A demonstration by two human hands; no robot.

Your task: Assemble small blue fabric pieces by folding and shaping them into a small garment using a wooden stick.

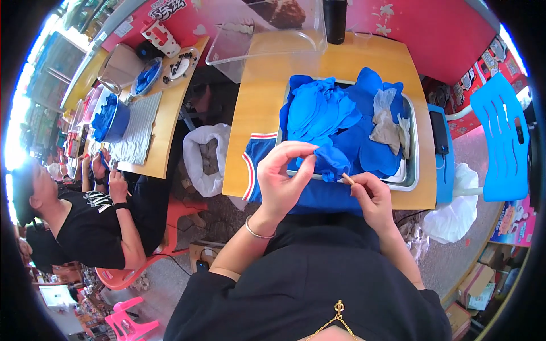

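"Metal tray (415,153) is lying straight ahead?"

"Yes; over its near edge, the left hand (286,181) is pinching a blue piece (331,163); rightward, the right hand (372,199) is gripping a tan stick (346,178), slanting up-left toward it."

This looks like a small handcraft workshop: blue cut pieces (318,111) fill a metal tray (414,153) on a wooden tabletop (259,85), a co-worker (96,227) sits at another, and cardboard boxes (478,281) stand nearby.
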